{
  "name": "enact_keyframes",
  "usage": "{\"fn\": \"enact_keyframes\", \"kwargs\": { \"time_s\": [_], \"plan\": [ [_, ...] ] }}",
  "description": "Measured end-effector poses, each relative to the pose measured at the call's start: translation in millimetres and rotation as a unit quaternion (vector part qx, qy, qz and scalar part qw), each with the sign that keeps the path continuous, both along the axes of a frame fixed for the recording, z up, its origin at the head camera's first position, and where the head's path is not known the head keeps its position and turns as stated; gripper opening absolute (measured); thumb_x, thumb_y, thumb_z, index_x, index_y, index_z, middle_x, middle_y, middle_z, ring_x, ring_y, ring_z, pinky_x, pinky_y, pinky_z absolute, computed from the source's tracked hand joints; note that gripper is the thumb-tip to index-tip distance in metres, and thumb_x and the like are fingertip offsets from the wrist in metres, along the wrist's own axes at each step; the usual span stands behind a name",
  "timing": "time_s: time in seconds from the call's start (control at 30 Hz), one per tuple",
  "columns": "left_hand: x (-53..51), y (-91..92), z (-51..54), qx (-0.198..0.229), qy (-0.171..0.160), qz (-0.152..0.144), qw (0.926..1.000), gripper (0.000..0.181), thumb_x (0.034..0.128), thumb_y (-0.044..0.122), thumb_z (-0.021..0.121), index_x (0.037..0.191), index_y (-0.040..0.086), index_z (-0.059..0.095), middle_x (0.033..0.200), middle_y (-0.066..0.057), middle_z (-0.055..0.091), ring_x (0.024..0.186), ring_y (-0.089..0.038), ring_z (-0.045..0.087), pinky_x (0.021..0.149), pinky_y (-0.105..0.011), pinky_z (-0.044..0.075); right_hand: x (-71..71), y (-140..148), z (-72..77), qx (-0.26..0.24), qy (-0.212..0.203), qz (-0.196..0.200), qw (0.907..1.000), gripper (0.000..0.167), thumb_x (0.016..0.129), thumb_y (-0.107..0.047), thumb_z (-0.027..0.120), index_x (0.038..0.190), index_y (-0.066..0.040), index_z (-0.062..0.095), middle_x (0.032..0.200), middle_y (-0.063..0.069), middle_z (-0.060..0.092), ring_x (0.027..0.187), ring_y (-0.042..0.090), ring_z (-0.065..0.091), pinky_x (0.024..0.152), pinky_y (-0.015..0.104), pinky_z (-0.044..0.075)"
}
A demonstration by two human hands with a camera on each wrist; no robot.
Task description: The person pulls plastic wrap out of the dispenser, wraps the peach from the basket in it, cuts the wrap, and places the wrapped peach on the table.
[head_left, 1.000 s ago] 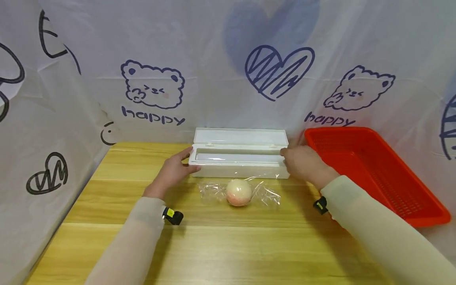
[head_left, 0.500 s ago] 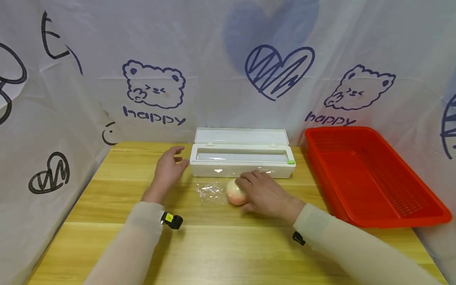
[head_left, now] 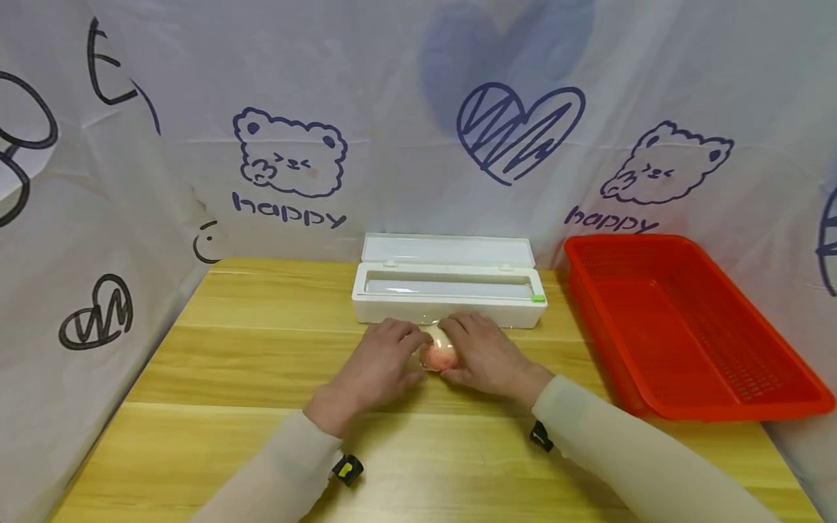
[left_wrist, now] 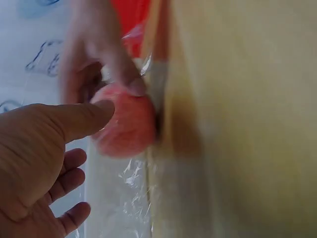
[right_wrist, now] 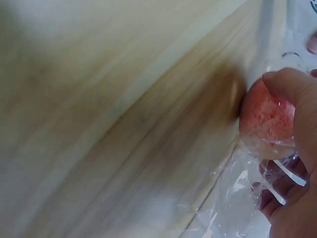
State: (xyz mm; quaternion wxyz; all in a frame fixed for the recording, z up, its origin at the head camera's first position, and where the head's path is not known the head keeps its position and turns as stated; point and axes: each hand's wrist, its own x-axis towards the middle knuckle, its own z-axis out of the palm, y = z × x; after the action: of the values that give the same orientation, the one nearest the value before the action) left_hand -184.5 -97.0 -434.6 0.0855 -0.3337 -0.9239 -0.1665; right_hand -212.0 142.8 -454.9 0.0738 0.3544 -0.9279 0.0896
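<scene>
A round, pink and cream peach-like fruit (head_left: 438,354) in clear plastic film (right_wrist: 237,183) rests on the wooden table, just in front of a long white box (head_left: 451,313) with its lid raised. The right hand (head_left: 490,357) holds the fruit from the right, its thumb on the pink side (right_wrist: 267,111) and fingers around the far side. From the left, the left hand (head_left: 382,363) reaches up to the fruit. In the left wrist view its thumb overlaps the fruit (left_wrist: 126,124), while the other fingers are spread and loosely bent; contact is unclear.
A red plastic basket (head_left: 686,341) stands at the right of the table (head_left: 261,363). Behind the box hangs a pale cloth (head_left: 405,160) with bear and heart drawings. A green piece (head_left: 538,298) sits at the box's right end.
Both hands were at the box's ends a second ago. The right hand came to the fruit first, and the left hand has since moved right and nearer to it.
</scene>
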Motion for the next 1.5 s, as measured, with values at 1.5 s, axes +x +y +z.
{"fn": "enact_keyframes", "kwargs": {
  "time_s": [1.5],
  "plan": [
    [-47.8, 1.6, 3.3, 0.052, -0.415, -0.03, 0.9079, 0.029, 0.095, 0.045, 0.07, 0.105, 0.019, 0.078, 0.084, 0.008, 0.066, 0.08, -0.011, 0.057, 0.076, -0.03, 0.049, 3.0, 6, 21.6, -0.046, -0.177, 0.015, 0.9831, 0.05, 0.087, -0.043, 0.084, 0.127, -0.017, 0.067, 0.11, -0.009, 0.07, 0.094, 0.01, 0.063, 0.085, 0.032, 0.055]
  ]
}}
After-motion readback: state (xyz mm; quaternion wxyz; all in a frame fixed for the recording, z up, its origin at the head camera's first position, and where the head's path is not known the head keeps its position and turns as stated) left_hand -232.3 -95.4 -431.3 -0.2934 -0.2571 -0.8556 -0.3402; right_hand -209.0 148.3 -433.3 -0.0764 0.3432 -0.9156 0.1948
